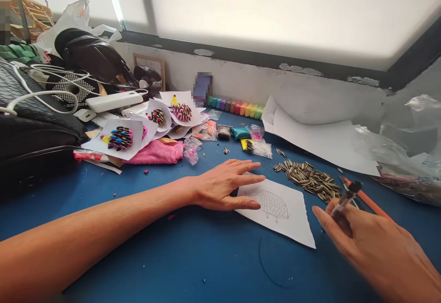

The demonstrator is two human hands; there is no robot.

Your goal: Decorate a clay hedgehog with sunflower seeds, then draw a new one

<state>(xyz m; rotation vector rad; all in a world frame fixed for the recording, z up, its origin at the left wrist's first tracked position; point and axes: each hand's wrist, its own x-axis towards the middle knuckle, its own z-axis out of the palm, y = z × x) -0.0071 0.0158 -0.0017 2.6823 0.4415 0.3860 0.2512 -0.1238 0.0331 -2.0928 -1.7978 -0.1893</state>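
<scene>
My left hand [229,184] lies with fingers spread over the left part of a white sheet of paper [296,220]. On that sheet is a pen drawing of a rounded animal [274,204] with short legs and scale-like marks; my fingers cover part of its left end. Right of the paper, my right hand [361,234] is closed around a pen [346,197], whose dark end points up. A heap of striped sunflower seeds [310,179] lies just beyond the paper. Beside the right hand is an orange pencil-like stick [372,204], partly hidden by it.
Finished seed-covered animals on paper [120,138] lie left, near a pink cloth [156,152]. A row of coloured clay packs [237,107] lines the wall. A black bag [34,133] fills the left edge; a clear plastic bag [409,156] stands right. White sheets [317,137] curl behind the seeds.
</scene>
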